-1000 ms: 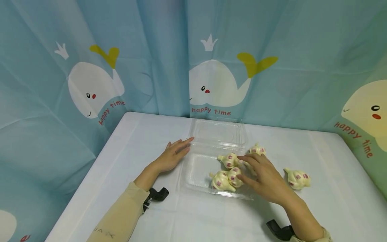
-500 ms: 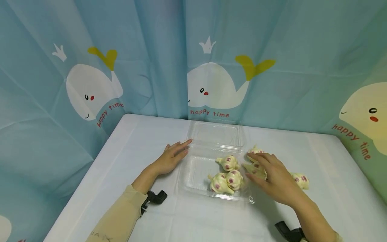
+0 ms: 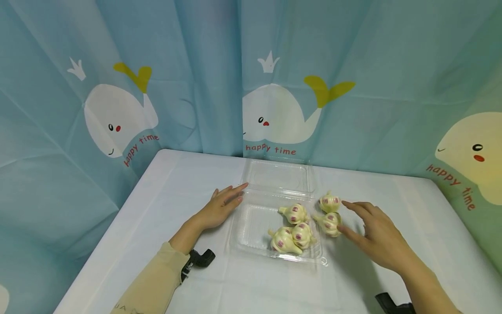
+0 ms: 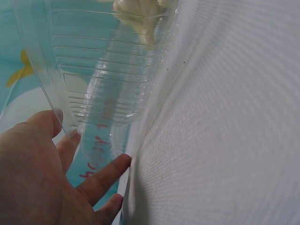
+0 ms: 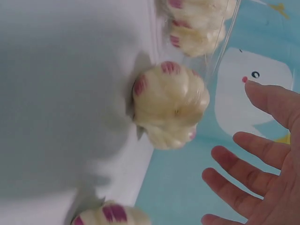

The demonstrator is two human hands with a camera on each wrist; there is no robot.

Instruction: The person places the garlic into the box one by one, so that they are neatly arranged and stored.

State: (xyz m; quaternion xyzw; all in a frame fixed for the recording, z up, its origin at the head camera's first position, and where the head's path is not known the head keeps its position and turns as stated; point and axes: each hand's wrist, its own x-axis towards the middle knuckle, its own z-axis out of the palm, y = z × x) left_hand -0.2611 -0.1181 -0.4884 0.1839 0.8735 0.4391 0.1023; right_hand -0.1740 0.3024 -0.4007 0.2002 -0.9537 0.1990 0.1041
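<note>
Three garlic bulbs [image 3: 283, 240] lie in the right part of a clear plastic clamshell box [image 3: 251, 226]. Just outside its right rim sits another garlic bulb [image 3: 330, 225], with a second loose bulb [image 3: 328, 203] right behind it. My right hand [image 3: 382, 240] hovers beside these two, fingers spread and holding nothing. In the right wrist view, a gap shows between my fingers and the nearest bulb [image 5: 171, 105]. My left hand [image 3: 217, 210] lies at the box's left side. Its thumb and index finger touch the rim [image 4: 61, 101] at a corner.
The box's clear lid [image 3: 278, 176] lies folded back toward the curtain [image 3: 204, 78]. A further garlic bulb [image 5: 112, 214] shows at the bottom of the right wrist view; in the head view my right hand hides it. White cloth covers the table [image 3: 188, 179].
My right hand has carried one garlic bulb rightward from the box's right side, let it go outside the rim, then drawn off to the right. My left hand has stayed put.
</note>
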